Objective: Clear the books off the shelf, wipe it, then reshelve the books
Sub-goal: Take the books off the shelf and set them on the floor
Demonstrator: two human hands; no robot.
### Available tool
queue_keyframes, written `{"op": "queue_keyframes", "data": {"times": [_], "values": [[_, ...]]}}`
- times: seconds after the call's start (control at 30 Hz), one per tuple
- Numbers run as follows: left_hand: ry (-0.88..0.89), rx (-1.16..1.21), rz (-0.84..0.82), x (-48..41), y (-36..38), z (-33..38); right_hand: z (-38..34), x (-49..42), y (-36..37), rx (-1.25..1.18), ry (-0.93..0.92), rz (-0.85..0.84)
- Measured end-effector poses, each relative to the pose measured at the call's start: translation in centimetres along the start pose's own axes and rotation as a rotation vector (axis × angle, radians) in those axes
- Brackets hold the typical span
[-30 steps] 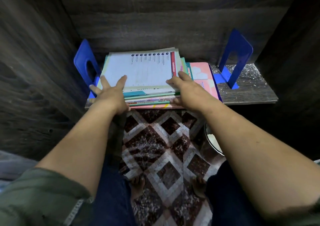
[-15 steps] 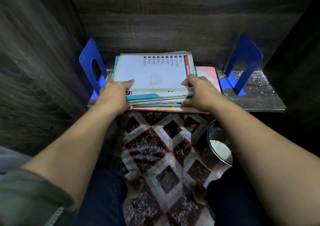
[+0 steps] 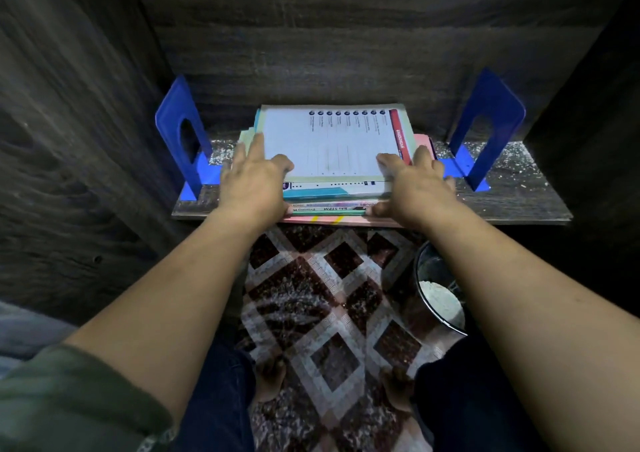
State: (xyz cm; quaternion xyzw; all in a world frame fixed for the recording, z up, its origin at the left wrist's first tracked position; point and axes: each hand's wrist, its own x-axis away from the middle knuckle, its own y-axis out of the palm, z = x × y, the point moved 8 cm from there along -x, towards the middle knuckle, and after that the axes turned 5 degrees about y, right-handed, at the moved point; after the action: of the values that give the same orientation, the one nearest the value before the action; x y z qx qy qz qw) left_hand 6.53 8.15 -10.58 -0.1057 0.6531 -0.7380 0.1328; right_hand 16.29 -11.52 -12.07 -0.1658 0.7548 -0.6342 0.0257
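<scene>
One pail [image 3: 426, 265] holds something white; left hand [image 3: 254, 188], right hand [image 3: 417, 188] clasp books [image 3: 329, 140].

One wide-angle camera on the person's head is looking forward and steeply down into a dark wooden cabinet [image 3: 311, 36]. It is sitting close, within arm's reach of the shelf [image 3: 512, 192], which is running across the middle of the view. The left hand [image 3: 254, 181] and right hand [image 3: 414, 183] are reaching away from the lens, gripping the stack of books [image 3: 329, 140] at centre. The near lower edge is taking in the patterned floor [image 3: 329, 296] and the person's feet [image 3: 270, 379].
</scene>
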Motion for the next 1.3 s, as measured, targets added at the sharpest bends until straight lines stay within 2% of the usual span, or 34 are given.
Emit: {"op": "queue_keyframes", "data": {"times": [0.13,0.27,0.6,0.87,1.0,1.13,1.3], "values": [[0.134,0.052,-0.043,-0.5,0.5,1.0,-0.5,-0.1,-0.5,0.058,-0.1,0.039],[0.153,0.128,-0.114,-0.8,0.7,0.8,-0.4,-0.5,-0.1,-0.017,-0.194,-0.053],[0.176,0.183,-0.188,-1.2,1.5,-0.2,0.0,-0.4,0.2,-0.03,-0.229,-0.073],[0.215,0.111,-0.02,-0.5,0.2,1.6,0.0,-0.5,0.0,0.008,-0.241,-0.076],[0.237,0.086,-0.031,-0.5,0.2,1.9,0.1,-0.5,-0.1,0.054,-0.23,-0.055],[0.227,0.082,-0.04,-0.5,0.5,1.7,-1.1,0.1,0.1,0.097,-0.32,0.024],[0.212,0.107,-0.03,-0.7,0.7,1.4,-1.3,-0.2,-0.1,0.049,-0.348,0.057]]}}
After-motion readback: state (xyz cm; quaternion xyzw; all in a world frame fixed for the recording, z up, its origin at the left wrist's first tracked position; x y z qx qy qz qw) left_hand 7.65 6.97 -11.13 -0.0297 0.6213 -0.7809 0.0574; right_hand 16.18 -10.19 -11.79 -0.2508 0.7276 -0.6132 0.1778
